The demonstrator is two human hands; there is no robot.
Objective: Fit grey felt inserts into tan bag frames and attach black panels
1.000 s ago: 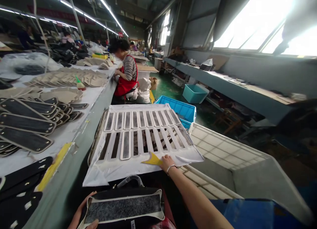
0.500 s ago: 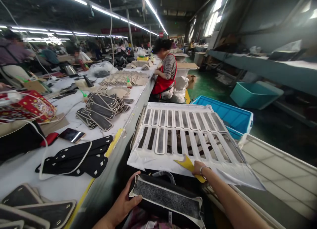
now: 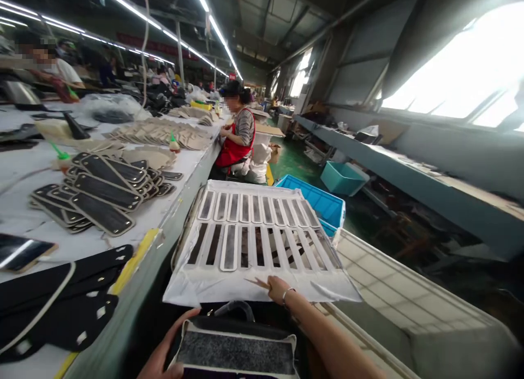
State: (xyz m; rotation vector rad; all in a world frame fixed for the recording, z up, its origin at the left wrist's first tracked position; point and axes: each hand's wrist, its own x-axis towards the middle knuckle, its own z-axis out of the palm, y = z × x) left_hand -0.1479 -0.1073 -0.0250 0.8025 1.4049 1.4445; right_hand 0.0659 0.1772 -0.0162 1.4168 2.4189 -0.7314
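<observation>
My left hand (image 3: 164, 354) grips the left edge of a dark felt panel with a pale border (image 3: 236, 353), low in the view on my lap. My right hand (image 3: 277, 289), a bracelet on its wrist, reaches forward to the near edge of a white sheet (image 3: 196, 289) that carries two rows of narrow pale-rimmed strips (image 3: 254, 226). A thin yellow-tan piece (image 3: 257, 282) sticks out from that hand, seen edge-on over the sheet's near edge.
The long work table (image 3: 41, 215) on my left holds stacked black strips (image 3: 98, 190), black cut pieces (image 3: 61, 297), a phone (image 3: 20, 252) and tan pieces. A person in a red apron (image 3: 236, 141) sits ahead. Blue crates (image 3: 317, 201) and a white bin (image 3: 401, 291) stand right.
The view swung from the table back toward the sheet. The yellow piece in my right hand turned from flat to edge-on. My left hand kept hold of the felt panel.
</observation>
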